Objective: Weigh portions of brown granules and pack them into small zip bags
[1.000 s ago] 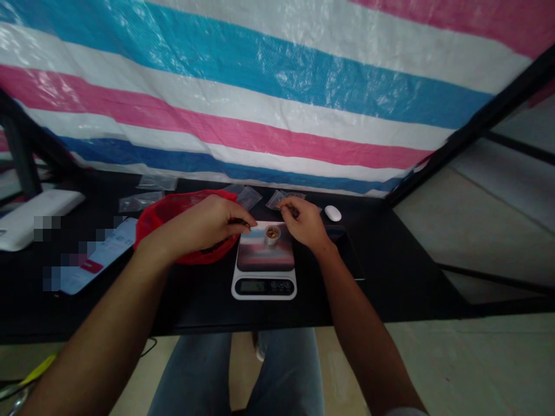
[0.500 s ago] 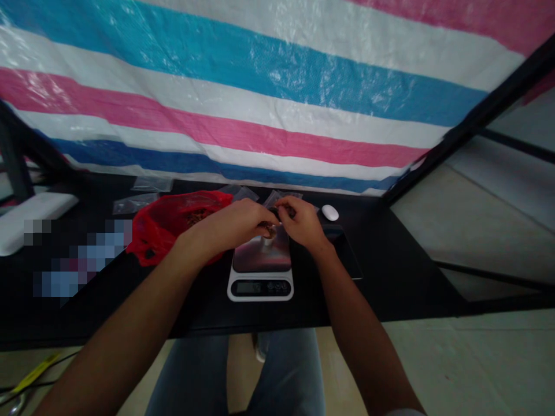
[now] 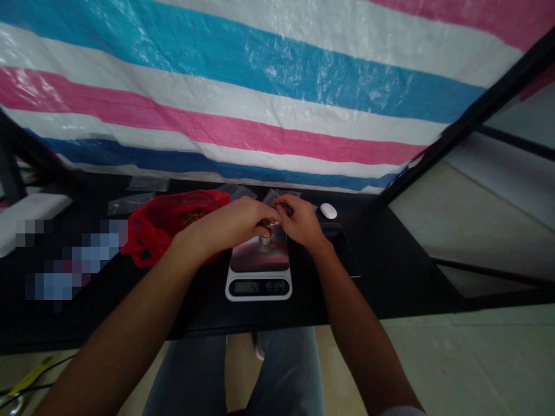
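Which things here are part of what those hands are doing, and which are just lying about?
Part of it: left hand, right hand, small cup, digital kitchen scale, red plastic bag.
Lying about: white computer mouse, clear plastic bags.

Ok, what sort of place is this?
Probably a makeshift packing workspace: a digital scale, small clear plastic bags and a red bag sit on a black desk, with a striped tarp hung behind.

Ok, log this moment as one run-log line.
left hand: over small cup | right hand: beside left hand | digital kitchen scale: under cup
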`<state>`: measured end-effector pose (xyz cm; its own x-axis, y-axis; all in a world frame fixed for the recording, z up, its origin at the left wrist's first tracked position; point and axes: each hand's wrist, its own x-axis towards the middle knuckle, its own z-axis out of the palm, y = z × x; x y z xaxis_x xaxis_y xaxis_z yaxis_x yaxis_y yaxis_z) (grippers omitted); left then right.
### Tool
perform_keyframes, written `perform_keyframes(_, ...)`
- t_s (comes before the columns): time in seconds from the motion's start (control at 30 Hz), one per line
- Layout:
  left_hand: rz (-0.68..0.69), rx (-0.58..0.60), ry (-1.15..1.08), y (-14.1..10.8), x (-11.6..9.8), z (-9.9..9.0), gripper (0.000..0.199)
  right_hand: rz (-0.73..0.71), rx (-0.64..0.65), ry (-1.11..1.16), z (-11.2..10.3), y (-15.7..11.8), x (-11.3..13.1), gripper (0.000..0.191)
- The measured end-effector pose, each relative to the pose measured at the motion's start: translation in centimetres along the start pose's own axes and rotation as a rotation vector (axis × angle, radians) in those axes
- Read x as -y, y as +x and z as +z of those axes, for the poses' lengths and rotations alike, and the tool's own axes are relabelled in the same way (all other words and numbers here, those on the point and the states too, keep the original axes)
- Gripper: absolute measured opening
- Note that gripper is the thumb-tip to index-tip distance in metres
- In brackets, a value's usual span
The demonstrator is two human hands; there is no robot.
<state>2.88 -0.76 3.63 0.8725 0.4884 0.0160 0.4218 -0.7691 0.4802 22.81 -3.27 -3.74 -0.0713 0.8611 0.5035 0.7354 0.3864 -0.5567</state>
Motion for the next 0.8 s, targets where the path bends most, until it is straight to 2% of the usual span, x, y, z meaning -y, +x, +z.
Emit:
perform_keyframes(0.37,0.049,-0.036,-0.082,0.0,1.1,0.5,0.030,-0.002,0.003,-0.005,0.0,-0.1,0.0,0.019)
perform_keyframes(0.8,0.088,-0.051,-0.122,0.1,1.5,0.7,0.029,-0.005,0.023,0.016,-0.2,-0.1,0.4,0.020)
